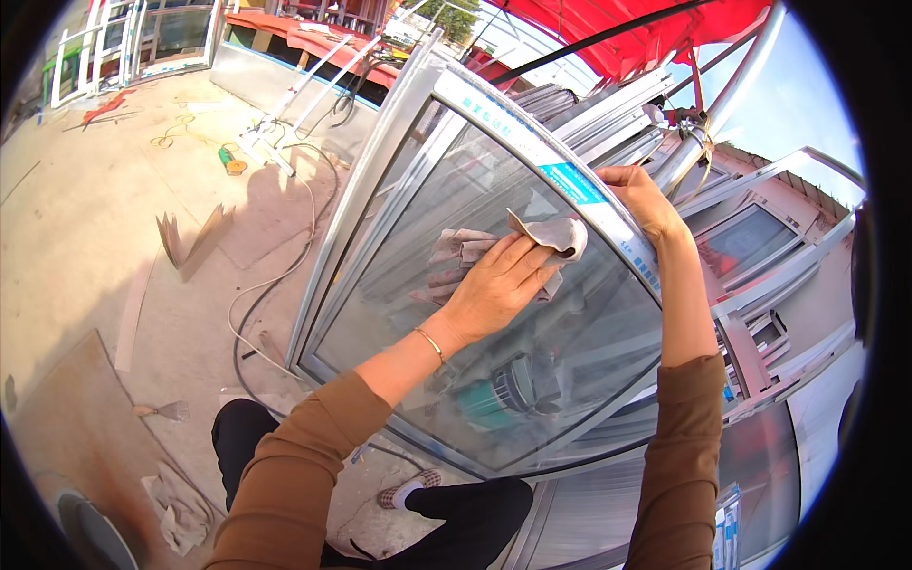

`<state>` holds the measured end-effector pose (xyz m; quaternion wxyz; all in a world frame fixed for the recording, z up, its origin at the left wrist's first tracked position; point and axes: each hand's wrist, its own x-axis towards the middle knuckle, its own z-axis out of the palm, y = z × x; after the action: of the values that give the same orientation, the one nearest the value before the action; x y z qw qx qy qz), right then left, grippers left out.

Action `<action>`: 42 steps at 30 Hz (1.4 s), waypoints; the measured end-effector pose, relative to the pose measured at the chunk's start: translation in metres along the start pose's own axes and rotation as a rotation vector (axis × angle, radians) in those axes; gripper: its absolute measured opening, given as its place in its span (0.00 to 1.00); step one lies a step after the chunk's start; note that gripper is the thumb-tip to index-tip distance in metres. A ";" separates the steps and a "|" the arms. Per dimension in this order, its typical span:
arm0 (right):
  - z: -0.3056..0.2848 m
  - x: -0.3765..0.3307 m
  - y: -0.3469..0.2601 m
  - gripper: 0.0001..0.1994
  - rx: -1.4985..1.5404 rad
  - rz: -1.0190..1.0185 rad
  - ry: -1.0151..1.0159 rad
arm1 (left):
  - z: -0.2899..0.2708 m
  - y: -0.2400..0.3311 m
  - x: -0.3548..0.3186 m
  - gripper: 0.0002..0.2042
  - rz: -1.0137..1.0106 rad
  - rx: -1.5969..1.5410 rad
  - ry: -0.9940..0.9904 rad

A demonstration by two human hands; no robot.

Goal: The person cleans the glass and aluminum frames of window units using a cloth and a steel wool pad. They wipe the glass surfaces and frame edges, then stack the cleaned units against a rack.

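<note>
A glazed window sash with a silver aluminium frame (380, 161) stands tilted in front of me, its glass pane (579, 332) reflecting my arm. My left hand (494, 285) lies flat on the glass, pressing a grey-beige cloth (556, 236) against it near the upper rail. My right hand (646, 199) grips the top rail of the frame beside a blue and white sticker strip (575, 182). Both forearms wear brown sleeves, and a thin bracelet sits on my left wrist.
Further framed windows (760, 247) and aluminium profiles (608, 104) lean at right under a red canopy (655, 28). Cables (271, 280) snake over the concrete floor at left, with cardboard scraps (185, 237), a crumpled rag (180, 508) and a white frame (95, 47) far back.
</note>
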<state>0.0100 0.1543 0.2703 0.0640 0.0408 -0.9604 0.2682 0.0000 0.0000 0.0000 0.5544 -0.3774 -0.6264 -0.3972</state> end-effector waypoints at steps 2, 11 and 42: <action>0.004 -0.008 -0.005 0.13 0.003 0.017 -0.013 | -0.017 -0.022 0.004 0.23 0.078 0.047 -0.040; 0.003 -0.006 0.004 0.16 -0.006 -0.096 -0.001 | 0.004 -0.030 0.020 0.31 -0.360 0.022 0.388; 0.005 0.036 0.022 0.18 -0.014 -0.036 0.389 | -0.070 -0.055 0.181 0.20 -0.200 0.201 -0.126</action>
<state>-0.0286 0.1687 0.2605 0.2533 0.0050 -0.9309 0.2632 -0.0409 -0.0806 0.1804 0.5064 -0.2799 -0.7312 -0.3613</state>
